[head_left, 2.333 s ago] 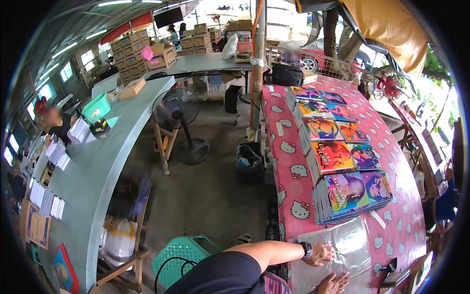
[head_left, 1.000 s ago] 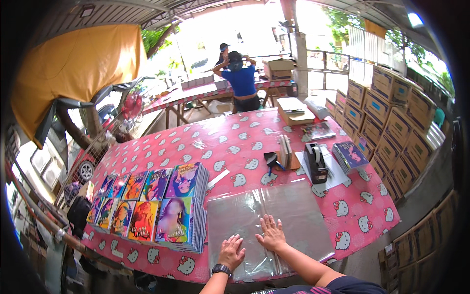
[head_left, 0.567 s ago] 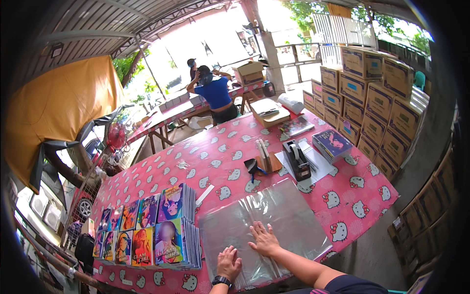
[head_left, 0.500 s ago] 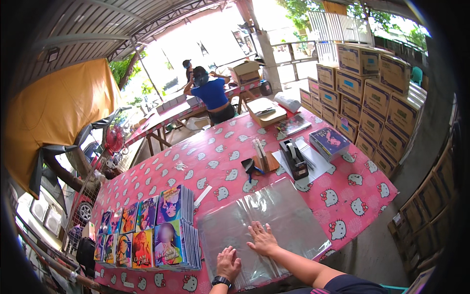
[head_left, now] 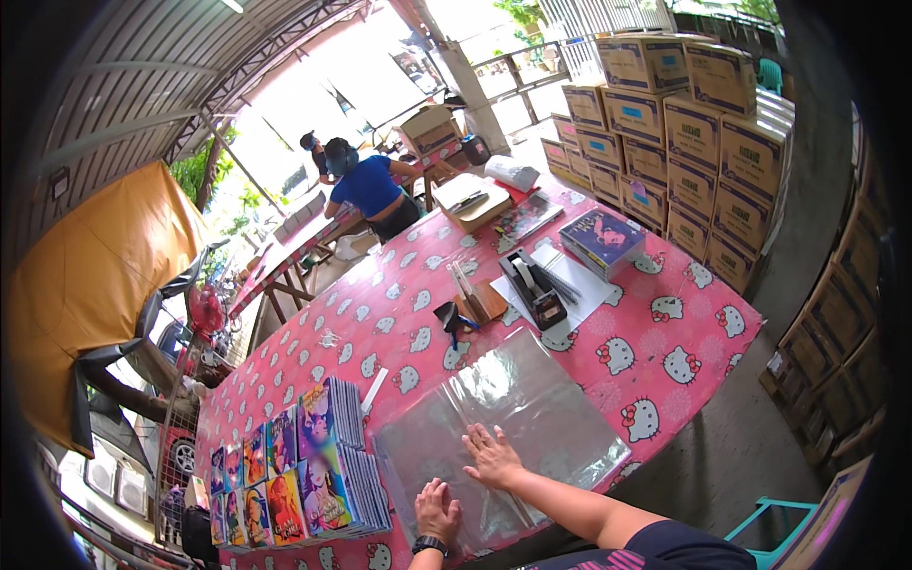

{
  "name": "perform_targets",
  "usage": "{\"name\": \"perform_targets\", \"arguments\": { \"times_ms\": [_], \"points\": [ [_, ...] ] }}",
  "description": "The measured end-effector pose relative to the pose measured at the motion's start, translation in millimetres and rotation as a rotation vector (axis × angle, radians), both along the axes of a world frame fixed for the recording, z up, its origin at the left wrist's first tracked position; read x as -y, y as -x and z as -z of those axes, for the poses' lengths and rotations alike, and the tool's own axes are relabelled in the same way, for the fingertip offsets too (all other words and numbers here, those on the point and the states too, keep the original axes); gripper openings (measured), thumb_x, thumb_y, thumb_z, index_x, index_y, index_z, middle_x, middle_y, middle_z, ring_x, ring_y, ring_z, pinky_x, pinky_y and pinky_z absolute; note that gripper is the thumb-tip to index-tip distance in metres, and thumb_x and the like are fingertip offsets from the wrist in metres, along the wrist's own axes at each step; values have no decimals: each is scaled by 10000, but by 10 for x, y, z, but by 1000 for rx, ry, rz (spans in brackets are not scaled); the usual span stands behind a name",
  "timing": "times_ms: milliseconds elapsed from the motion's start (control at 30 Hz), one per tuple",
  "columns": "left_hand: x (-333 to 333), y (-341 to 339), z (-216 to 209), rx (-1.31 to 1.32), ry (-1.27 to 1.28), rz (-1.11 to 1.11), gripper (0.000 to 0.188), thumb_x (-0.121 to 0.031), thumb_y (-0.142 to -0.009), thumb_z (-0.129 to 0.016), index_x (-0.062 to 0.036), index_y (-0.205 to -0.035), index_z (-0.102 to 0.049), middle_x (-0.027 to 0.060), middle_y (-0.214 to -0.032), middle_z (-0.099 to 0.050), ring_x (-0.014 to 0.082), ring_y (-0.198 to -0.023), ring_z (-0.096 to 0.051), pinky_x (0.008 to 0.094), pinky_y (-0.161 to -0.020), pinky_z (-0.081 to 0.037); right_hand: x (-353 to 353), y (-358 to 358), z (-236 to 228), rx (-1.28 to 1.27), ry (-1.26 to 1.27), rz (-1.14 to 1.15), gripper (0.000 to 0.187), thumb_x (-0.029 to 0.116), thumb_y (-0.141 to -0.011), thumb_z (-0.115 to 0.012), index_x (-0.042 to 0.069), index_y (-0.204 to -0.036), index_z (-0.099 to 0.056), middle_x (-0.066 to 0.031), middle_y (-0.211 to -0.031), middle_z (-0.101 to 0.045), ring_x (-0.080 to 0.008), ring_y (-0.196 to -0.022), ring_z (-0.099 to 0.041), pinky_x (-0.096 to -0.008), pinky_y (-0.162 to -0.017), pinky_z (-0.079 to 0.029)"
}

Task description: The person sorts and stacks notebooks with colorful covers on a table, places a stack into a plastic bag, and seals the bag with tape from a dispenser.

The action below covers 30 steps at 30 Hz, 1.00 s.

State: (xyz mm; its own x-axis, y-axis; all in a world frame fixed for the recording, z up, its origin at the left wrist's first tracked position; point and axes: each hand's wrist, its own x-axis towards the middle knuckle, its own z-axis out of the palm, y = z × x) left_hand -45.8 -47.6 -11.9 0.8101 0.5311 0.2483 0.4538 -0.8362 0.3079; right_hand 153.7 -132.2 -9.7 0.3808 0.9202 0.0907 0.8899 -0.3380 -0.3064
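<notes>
A stack of clear plastic sheets or sleeves (head_left: 560, 404) lies flat at the near edge of the table. My right hand (head_left: 494, 459) rests flat on its middle, fingers spread over a crease. Closer to me, my left hand (head_left: 437, 511) lies on the plastic's left part with its fingers stretched out, a dark watch on the wrist. Neither hand grips anything. Just left of the plastic stand stacks of colourful illustrated books (head_left: 326, 489), arranged in two rows.
A pink patterned cloth (head_left: 655, 328) covers the table. Beyond the plastic are a black tape dispenser (head_left: 535, 293), a wooden holder (head_left: 483, 302), stacked books (head_left: 603, 239) and an open carton (head_left: 472, 201). Cartons (head_left: 693, 142) are piled at right. A person in blue (head_left: 366, 187) stands at another table.
The view has swung slightly, shifting the background left. My hands keep nearly the same places on the plastic. The person in blue has lowered their arms from their head.
</notes>
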Motion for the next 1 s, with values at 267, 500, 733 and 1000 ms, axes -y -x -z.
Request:
{"name": "perform_targets", "arguments": {
  "times_ms": [267,500,733,1000],
  "points": [
    [-13,-7,29,-31,-10,15,506,-323,-795,-578,-108,-1244,-490,106,-1352,-450,280,-1281,-379,458,-1074,-240,16,-17,39,-6,-20,7,700,514,-906,-395,76,-1437,-268,-116,-1521,-195,-242,-1419,-135,-494,-1114,-106],
    [-1,-39,-2,-22,-22,26,498,-310,-789,-584,-90,-1225,-489,121,-1339,-452,292,-1278,-375,449,-1074,-242,11,-39,35,-3,-18,1,699,512,-902,-404,80,-1435,-273,-114,-1520,-200,-238,-1419,-134,-485,-1115,-102],
    [-31,-37,43,-54,-60,59,501,-300,-794,-562,-77,-1232,-466,137,-1335,-439,323,-1256,-378,448,-1060,-264,8,-51,63,-54,-35,1,710,499,-888,-435,64,-1429,-284,-130,-1516,-205,-252,-1421,-116,-487,-1112,-95],
    [-42,-21,63,-69,-78,86,513,-329,-804,-519,-71,-1241,-442,157,-1333,-421,348,-1245,-370,450,-1053,-272,42,-58,22,-74,-4,-14,690,488,-906,-404,69,-1437,-270,-115,-1527,-179,-235,-1422,-116,-476,-1115,-86]
  ]
}}
